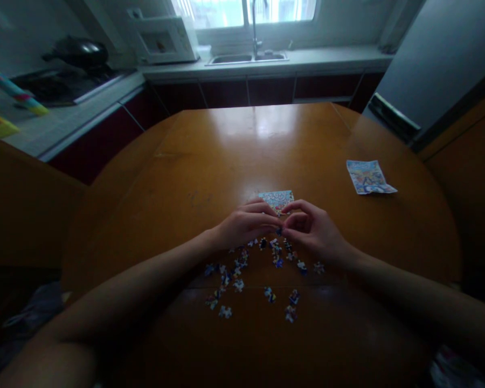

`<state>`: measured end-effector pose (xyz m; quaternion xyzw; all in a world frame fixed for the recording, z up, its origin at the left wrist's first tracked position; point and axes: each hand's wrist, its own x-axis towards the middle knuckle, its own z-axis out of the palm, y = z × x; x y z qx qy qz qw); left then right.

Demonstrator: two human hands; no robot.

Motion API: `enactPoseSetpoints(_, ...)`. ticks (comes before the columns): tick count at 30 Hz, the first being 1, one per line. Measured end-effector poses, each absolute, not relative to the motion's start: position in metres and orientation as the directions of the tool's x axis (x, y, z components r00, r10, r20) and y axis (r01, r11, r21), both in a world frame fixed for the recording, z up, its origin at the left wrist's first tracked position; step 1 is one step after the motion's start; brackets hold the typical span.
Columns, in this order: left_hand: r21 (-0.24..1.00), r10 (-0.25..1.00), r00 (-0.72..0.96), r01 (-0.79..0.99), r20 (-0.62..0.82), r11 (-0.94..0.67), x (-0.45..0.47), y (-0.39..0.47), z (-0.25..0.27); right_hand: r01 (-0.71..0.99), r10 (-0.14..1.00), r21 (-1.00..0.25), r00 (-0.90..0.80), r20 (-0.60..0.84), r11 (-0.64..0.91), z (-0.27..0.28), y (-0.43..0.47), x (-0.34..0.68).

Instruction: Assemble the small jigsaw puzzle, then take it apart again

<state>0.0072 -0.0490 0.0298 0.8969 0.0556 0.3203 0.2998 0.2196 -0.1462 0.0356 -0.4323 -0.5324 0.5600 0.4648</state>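
My left hand [250,221] and my right hand [317,231] meet over the middle of the table, their fingertips together. Between them shows a small dark blue jigsaw puzzle piece [278,231], pinched by both hands and partly covered by the fingers. Just beyond the fingers lies a joined, brightly coloured section of puzzle [275,199], its near edge partly hidden by my hands. Loose pieces are scattered on my side of the hands, among them a blue and white one [302,266], a pale one [225,312] and a blue and yellow one [270,294].
The wooden table [210,156] has rounded ends. A creased, colourful printed sheet [369,177] lies on its right side. Beyond stand a counter with a sink [242,59], a white microwave [161,40], a dark pan [81,51] on the stove, and a fridge [436,64] at right.
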Motion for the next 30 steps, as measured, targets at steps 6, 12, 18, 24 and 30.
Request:
enactPoseSetpoints(6,0.533,0.28,0.784,-0.075,0.554,-0.843,0.009,-0.052,0.033,-0.035,0.981,-0.995,-0.167,0.095,0.091,0.032,-0.143,0.221)
enactPoseSetpoints(12,0.541,0.317,0.761,-0.053,0.566,-0.839,0.008,-0.048,0.03,0.328,0.844,-0.781,-0.276,0.459,0.532,0.032,-0.138,0.231)
enactPoseSetpoints(18,0.547,0.341,0.735,-0.049,0.586,-0.835,0.008,-0.048,0.031,0.375,0.707,-0.6,-0.362,0.607,0.707,0.031,-0.138,0.23)
enactPoseSetpoints(24,0.54,0.316,0.737,-0.078,0.598,-0.838,0.009,-0.048,0.031,0.4,0.67,-0.539,-0.383,0.636,0.741,0.03,-0.138,0.227)
enactPoseSetpoints(30,0.56,0.33,0.742,-0.073,0.584,-0.826,0.007,-0.046,0.028,0.404,0.649,-0.515,-0.358,0.671,0.756,0.032,-0.137,0.226)
